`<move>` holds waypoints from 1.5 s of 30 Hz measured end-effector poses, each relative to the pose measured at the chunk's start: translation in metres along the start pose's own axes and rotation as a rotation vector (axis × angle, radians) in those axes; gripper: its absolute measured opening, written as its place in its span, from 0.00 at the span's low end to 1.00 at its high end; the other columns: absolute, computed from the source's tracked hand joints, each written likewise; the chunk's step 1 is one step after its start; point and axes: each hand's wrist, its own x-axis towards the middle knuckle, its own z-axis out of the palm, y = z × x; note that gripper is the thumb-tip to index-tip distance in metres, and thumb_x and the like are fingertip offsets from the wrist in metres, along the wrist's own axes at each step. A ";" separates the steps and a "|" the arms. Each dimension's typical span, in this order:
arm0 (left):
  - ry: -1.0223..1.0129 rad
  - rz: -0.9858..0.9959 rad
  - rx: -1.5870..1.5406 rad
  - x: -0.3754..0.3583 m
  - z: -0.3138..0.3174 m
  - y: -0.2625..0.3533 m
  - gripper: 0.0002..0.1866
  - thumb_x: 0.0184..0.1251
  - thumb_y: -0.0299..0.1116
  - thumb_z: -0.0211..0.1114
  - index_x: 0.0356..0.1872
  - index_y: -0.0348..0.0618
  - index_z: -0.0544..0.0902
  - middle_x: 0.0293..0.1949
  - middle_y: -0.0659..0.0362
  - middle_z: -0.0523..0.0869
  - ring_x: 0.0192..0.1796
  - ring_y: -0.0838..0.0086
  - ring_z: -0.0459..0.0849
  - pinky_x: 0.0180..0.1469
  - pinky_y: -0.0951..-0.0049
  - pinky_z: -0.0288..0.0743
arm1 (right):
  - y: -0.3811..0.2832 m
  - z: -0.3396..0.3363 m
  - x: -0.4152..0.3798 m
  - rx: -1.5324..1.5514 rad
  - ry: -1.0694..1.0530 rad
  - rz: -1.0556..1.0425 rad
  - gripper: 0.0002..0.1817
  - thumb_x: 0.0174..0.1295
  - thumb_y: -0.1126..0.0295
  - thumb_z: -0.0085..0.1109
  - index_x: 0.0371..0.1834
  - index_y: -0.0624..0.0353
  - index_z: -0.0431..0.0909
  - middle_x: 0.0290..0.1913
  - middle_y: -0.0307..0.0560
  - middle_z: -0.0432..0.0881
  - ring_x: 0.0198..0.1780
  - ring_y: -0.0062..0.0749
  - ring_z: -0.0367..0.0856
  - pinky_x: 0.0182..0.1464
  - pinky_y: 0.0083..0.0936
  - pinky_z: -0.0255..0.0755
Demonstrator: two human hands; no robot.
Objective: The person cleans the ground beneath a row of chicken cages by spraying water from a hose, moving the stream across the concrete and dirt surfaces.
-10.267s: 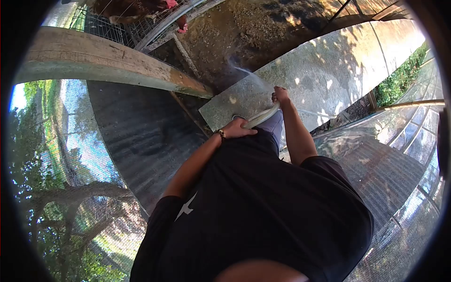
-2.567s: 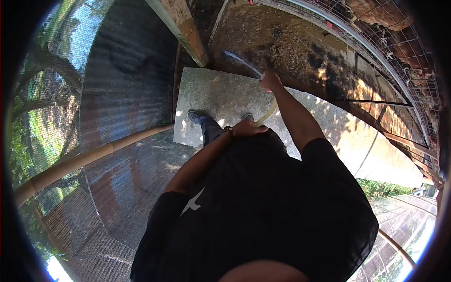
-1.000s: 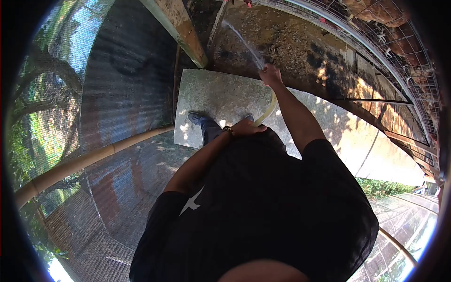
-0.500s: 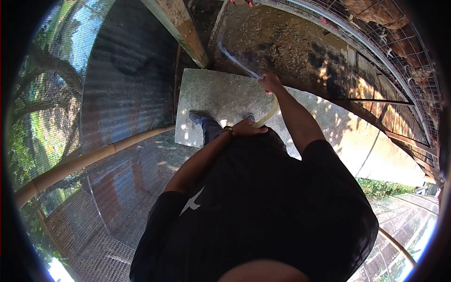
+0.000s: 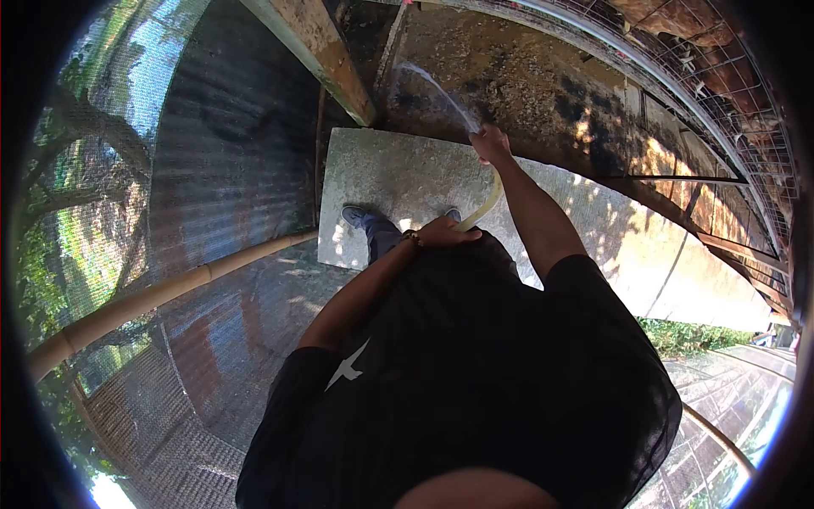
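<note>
Bamboo pole (image 5: 174,287) slants in from the left, its right end near the concrete slab (image 5: 386,165). Dark sheet (image 5: 233,127) left of the slab, wooden post (image 5: 318,55) ending just above the slab's upper left corner. My left shoe (image 5: 354,215) is on the slab. My left hand (image 5: 447,233), bracelet (image 5: 412,238) at the wrist, is at my waist in front of the slab, grip closed on the pale hose (image 5: 486,206). Hose curves up over the slab between my hands. Water stream (image 5: 449,97) arcs up-left past the slab's far edge onto dirt ground (image 5: 530,81). My right hand (image 5: 492,146), at that edge, has its grip closed around the hose's outlet end. Wire cage (image 5: 746,106) with brown birds (image 5: 678,21) is beyond the slab, upper right.
</note>
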 end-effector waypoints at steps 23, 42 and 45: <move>0.048 -0.047 0.014 0.001 0.001 0.000 0.40 0.53 0.74 0.63 0.34 0.37 0.88 0.33 0.54 0.88 0.40 0.70 0.87 0.45 0.71 0.77 | -0.002 -0.008 0.001 0.054 0.114 -0.090 0.19 0.59 0.56 0.61 0.43 0.61 0.78 0.25 0.49 0.83 0.22 0.33 0.83 0.32 0.33 0.79; 0.035 -0.030 0.017 -0.013 -0.004 0.002 0.45 0.50 0.78 0.60 0.36 0.36 0.87 0.35 0.50 0.87 0.43 0.63 0.87 0.46 0.67 0.76 | 0.001 0.005 0.006 0.074 0.086 -0.068 0.24 0.56 0.50 0.63 0.44 0.61 0.78 0.31 0.54 0.86 0.31 0.43 0.87 0.44 0.36 0.79; 0.042 -0.026 0.023 -0.012 -0.004 0.000 0.42 0.52 0.77 0.60 0.33 0.39 0.87 0.31 0.53 0.88 0.39 0.67 0.87 0.45 0.68 0.76 | 0.001 0.006 0.005 0.076 0.078 -0.053 0.24 0.55 0.51 0.63 0.45 0.61 0.79 0.31 0.53 0.86 0.31 0.42 0.87 0.43 0.35 0.79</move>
